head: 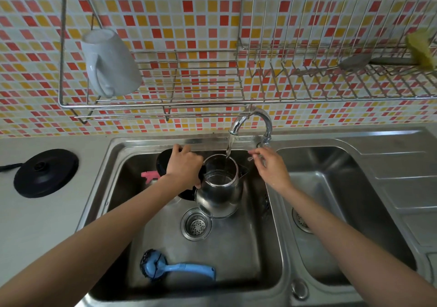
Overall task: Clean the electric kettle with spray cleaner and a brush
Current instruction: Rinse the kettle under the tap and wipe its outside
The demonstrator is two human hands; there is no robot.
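A steel electric kettle (218, 196) with its black lid flipped open stands tilted in the left sink basin (236, 259), under the tap (253, 120). Water runs from the tap into the kettle's mouth. My left hand (184, 164) grips the kettle's black handle. My right hand (269, 167) pinches the tap's lever just right of the kettle. A blue dish brush (175, 267) lies on the basin floor at the front. The pink head of a spray bottle (150, 176) shows behind my left forearm; the rest of it is hidden.
The kettle's black power base (45, 173) sits on the counter at left. A wire dish rack (212, 89) hangs above the sink with a white mug (108, 63) and a yellow sponge (421, 49). The right basin (331, 188) and draining board lie to the right.
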